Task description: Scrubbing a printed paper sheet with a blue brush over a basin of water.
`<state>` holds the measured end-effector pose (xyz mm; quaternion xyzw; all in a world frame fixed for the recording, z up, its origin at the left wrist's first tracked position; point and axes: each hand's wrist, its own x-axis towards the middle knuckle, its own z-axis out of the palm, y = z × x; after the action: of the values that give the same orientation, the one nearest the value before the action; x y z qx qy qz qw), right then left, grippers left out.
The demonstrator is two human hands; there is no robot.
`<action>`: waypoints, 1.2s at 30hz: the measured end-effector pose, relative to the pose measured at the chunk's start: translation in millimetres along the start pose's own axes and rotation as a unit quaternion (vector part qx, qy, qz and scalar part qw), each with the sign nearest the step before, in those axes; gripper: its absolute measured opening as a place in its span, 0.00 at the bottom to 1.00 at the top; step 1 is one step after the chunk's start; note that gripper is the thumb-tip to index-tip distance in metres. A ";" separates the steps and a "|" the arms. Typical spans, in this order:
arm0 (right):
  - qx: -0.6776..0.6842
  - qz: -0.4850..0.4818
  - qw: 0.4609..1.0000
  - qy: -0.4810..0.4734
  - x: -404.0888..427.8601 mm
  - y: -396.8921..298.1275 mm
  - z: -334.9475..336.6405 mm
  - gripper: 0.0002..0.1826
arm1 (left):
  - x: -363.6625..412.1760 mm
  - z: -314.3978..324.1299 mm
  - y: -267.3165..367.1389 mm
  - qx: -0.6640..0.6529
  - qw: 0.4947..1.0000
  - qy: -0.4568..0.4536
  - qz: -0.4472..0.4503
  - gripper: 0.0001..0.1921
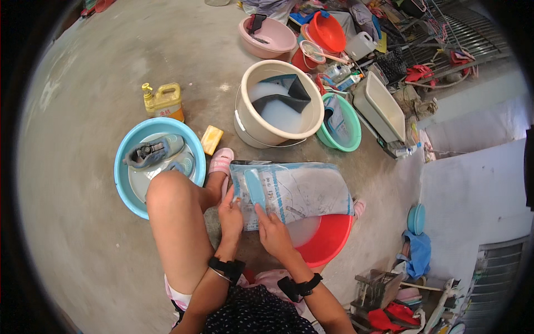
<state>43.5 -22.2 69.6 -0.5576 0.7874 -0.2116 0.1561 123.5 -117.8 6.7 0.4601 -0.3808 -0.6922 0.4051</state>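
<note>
A flat white sheet (317, 188) with blue printed bands and line drawings lies across the far part of a red basin (329, 246). Cloudy water shows in the basin below its near edge. My left hand (230, 218) grips the sheet's left edge. In my right hand (274, 234) is the handle end of a light blue scrubbing brush (255, 187), laid flat on the sheet; its bristles are hidden. A beige bucket (247, 112) beyond holds a similar black-backed sheet (288, 100) in cloudy water.
Left stands a light blue basin (121, 175) with wet shoes (152, 151), beside a bar of soap (212, 140) and a yellow jug (164, 100). A green basin (354, 133) and a pink basin (271, 46) stand farther off. Clutter lines the right wall (467, 179).
</note>
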 end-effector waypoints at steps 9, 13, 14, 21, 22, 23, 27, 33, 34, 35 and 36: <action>-0.010 0.063 0.991 0.119 0.3 81.3 -46.2 0.20 | 2.2 3.3 1.8 0.000 1.000 0.014 -0.011 0.21; 0.059 -0.009 0.998 -0.032 -37.9 45.0 -21.5 0.22 | 2.0 2.9 -0.6 0.018 1.000 0.020 -0.002 0.21; 0.060 -0.008 0.998 -0.030 -45.2 39.4 -15.9 0.22 | 1.8 -1.1 -6.5 0.011 1.000 0.018 -0.005 0.21; 0.090 0.206 0.973 0.054 -65.9 74.6 -57.9 0.20 | -1.6 -0.2 11.0 -0.017 1.000 -0.004 -0.021 0.21; 0.129 0.235 0.960 0.084 -83.8 96.2 -58.5 0.21 | -0.9 1.0 5.9 -0.029 0.999 -0.002 -0.019 0.22; 0.170 0.261 0.944 0.111 -100.7 110.4 -61.1 0.22 | -0.2 2.7 5.3 -0.030 0.999 -0.006 -0.021 0.22; 0.310 0.301 0.894 0.119 -146.1 118.1 -75.4 0.24 | -0.3 9.4 10.8 -0.001 1.000 0.004 -0.025 0.21; 0.421 0.359 0.820 0.148 -137.7 97.7 -76.6 0.25 | -2.1 7.5 15.8 0.026 1.000 -0.003 0.012 0.18; 0.424 0.359 0.818 0.150 -135.1 98.6 -69.8 0.25 | -2.2 8.0 16.0 0.040 0.999 -0.007 0.015 0.17; 0.307 0.296 0.892 0.147 -131.6 100.3 -59.4 0.25 | -2.0 8.0 16.2 0.054 0.998 -0.011 0.018 0.16; 0.183 0.227 0.946 0.140 -126.3 99.1 -49.6 0.25 | -2.0 7.6 15.7 0.055 0.998 -0.011 0.019 0.16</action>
<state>-19.3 133.6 63.3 -0.2910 0.8544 -0.3871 0.1881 120.0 -120.8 23.6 0.4671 -0.4318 -0.6668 0.3884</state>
